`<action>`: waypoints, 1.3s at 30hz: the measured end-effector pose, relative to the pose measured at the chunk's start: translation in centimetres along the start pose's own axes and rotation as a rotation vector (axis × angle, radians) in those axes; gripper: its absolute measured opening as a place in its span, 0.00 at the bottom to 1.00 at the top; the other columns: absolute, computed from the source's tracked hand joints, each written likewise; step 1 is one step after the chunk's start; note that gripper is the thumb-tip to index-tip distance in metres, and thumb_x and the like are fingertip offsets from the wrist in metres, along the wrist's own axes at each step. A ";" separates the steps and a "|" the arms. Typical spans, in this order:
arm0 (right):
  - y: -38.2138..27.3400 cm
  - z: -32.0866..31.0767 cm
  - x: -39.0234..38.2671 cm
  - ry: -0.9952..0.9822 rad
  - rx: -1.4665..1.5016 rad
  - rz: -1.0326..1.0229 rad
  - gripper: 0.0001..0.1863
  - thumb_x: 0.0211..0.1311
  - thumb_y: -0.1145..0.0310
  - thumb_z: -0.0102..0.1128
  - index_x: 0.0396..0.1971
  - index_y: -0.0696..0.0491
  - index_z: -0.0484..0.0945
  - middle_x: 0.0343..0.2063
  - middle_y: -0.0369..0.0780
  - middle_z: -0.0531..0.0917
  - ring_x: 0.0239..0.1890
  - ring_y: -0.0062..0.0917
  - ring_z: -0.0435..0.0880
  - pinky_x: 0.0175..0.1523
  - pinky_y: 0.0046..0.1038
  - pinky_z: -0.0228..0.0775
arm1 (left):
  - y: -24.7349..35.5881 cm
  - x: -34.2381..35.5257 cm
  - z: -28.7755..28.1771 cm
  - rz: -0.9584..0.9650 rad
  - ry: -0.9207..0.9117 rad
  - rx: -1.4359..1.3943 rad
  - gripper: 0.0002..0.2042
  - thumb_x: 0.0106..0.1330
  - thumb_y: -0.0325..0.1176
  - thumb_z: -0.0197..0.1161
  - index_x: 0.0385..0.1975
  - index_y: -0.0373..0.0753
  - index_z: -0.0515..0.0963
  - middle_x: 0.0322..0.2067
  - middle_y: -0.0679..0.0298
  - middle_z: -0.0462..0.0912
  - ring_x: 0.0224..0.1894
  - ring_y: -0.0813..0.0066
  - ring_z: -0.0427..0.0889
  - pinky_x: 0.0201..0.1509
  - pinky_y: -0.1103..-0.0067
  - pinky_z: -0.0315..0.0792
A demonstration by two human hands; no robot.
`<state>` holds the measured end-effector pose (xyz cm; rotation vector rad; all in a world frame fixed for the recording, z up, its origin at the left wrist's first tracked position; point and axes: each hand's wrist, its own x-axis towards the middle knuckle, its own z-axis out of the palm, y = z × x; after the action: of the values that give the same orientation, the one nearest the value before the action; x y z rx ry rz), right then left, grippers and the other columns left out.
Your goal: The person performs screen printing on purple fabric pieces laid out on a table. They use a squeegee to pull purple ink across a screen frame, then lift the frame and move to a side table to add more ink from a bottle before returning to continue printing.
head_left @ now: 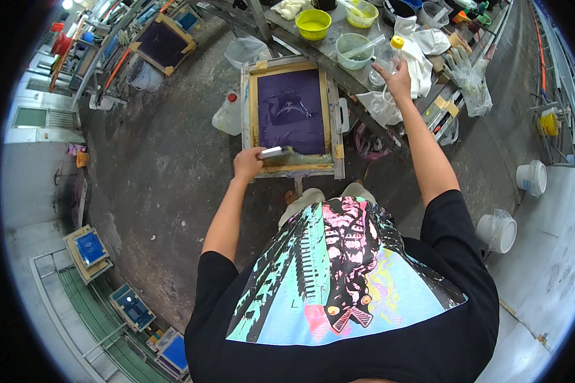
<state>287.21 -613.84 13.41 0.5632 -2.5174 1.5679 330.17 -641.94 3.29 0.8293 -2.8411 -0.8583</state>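
A wooden printing screen frame (249, 105) with a purple mesh (292, 108) leans in front of me against a workbench. My left hand (247, 163) grips a wide flat brush (280, 153), its bristles lying on the lower edge of the mesh. My right hand (395, 80) reaches up to the bench and closes around a clear plastic bottle (384, 62) with a yellow cap. White rags (421, 60) lie just beside that bottle.
The workbench (338, 70) carries a yellow bowl (314, 24), a clear bowl (354, 50), tubs and gloves. A white jug (227, 115) stands left of the frame. Two white buckets (531, 177) sit right. More screens (163, 43) lean at left on the dark concrete floor.
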 end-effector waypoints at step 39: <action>7.6 5.6 -24.3 -0.365 0.118 0.464 0.31 0.70 0.49 0.67 0.61 0.58 0.77 0.50 0.43 0.87 0.52 0.26 0.84 0.59 0.30 0.74 | 7.1 3.1 7.5 -0.328 0.409 -0.727 0.13 0.60 0.34 0.70 0.38 0.31 0.84 0.25 0.64 0.83 0.27 0.77 0.78 0.34 0.73 0.71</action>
<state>307.29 -609.86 -2.67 0.3101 -3.0087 1.9262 322.58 -634.88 0.46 1.1738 -1.8533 -1.4265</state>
